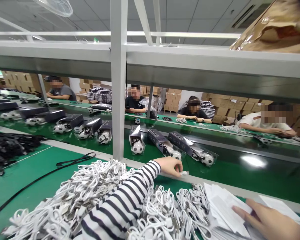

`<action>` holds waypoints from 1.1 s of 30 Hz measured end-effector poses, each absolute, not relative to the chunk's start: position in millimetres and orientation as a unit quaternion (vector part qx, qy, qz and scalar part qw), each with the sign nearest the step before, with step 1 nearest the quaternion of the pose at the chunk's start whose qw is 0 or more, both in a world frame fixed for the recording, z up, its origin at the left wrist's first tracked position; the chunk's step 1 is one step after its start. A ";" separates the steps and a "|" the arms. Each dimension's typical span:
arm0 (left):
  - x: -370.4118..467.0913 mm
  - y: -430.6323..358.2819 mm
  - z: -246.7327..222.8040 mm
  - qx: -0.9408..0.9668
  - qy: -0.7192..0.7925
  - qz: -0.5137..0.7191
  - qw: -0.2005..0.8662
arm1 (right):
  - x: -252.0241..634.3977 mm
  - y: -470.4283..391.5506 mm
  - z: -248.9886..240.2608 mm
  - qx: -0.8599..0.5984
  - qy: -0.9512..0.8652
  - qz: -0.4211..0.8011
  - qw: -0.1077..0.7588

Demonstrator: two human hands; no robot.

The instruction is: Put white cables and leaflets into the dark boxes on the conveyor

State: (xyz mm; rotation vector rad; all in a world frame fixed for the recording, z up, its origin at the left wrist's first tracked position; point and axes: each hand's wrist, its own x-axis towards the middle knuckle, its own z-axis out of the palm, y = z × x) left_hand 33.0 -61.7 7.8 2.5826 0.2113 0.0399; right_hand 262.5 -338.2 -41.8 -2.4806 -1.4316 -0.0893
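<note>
My left hand, in a black-and-white striped sleeve, reaches over the bench's far edge beside the conveyor. Its fingers are pinched around a small white cable end, mostly hidden by the hand. Beneath and around that forearm lie heaps of coiled white USB cables. At the lower right, my right hand rests over a pile of white paper sheets, thumb and finger stretched apart on them. Just beyond my left hand, open dark boxes with bagged mini soccer balls lie on the green conveyor belt.
A white post rises at the bench edge, carrying an overhead shelf. Black straps are piled on the left, with one long strap across the green bench. Several people sit beyond the conveyor, before stacked cartons.
</note>
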 end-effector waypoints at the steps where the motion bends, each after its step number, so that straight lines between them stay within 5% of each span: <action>1: 30.6 -57.2 9.5 0.955 0.084 0.051 0.281 | 259.6 -337.3 -35.8 -0.857 -0.494 -0.014 0.142; 7: 5.4 -13.1 18.0 0.886 0.204 0.314 0.274 | 254.9 -322.6 18.0 -0.813 -0.523 0.060 0.247; 12: -19.4 19.4 19.0 0.786 0.397 0.424 0.211 | 247.7 -272.4 52.0 -0.760 -0.534 -0.047 0.368; 19: -36.0 26.5 6.3 0.753 0.523 0.389 0.093 | 238.4 -178.7 40.2 -0.679 -0.671 -0.174 0.243; 33: -23.0 24.6 2.1 0.840 0.503 0.202 0.032 | 265.3 -123.4 4.3 -0.746 -0.659 -0.071 0.058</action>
